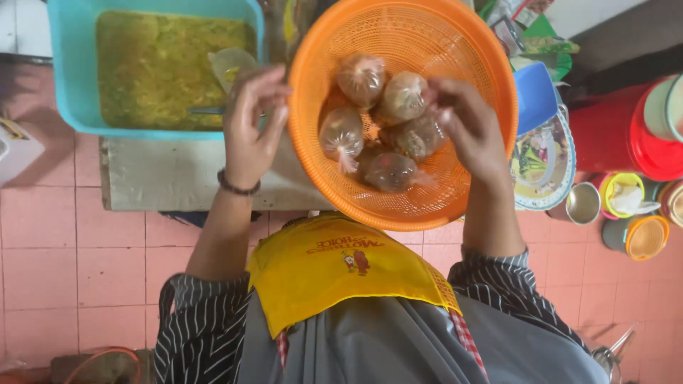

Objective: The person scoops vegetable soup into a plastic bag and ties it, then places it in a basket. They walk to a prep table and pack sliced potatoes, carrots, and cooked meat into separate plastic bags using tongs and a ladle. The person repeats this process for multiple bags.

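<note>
Five tied bags of food (390, 171) fill my orange basket (469, 50); right hand (466, 128) pinches one, left hand (249, 124) half-open, empty, beside teal tub (71, 71) of yellow-green mash (153, 67).

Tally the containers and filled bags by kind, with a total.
Tied plastic bags in the basket: 5
Orange mesh basket: 1
Turquoise tub of yellow-green mix: 1
Total: 7
</note>
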